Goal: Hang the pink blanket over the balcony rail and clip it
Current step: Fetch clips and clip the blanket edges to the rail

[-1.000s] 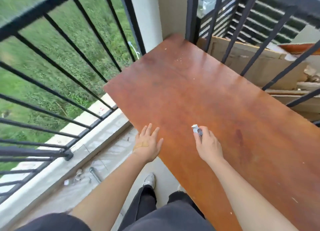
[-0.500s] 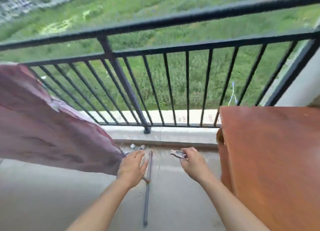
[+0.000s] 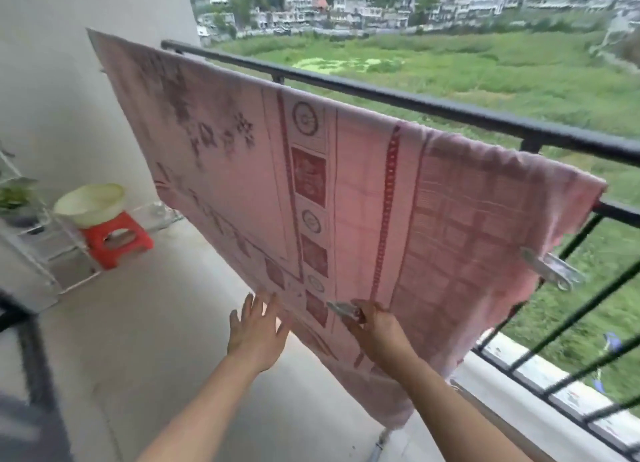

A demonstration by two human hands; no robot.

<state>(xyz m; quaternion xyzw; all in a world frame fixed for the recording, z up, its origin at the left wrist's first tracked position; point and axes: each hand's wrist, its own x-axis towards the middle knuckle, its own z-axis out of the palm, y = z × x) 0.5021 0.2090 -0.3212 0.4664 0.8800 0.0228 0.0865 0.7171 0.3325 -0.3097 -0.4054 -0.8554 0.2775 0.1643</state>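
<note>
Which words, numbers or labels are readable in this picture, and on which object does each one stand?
None can be read.
The pink blanket carries dark red squares and round emblems, too blurred to tell whether they hold writing.
Small marks on the white ledge are also too blurred.

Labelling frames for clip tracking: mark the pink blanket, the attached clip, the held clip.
pink blanket (image 3: 346,191): head view, patterned middle.
attached clip (image 3: 550,270): head view, metal body.
held clip (image 3: 341,309): head view, exposed metal tip.

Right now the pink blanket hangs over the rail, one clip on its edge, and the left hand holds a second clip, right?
Not quite. In the head view the right hand, not the left hand, pinches the second clip. The pink blanket does hang over the rail, one clip on its edge.
</note>
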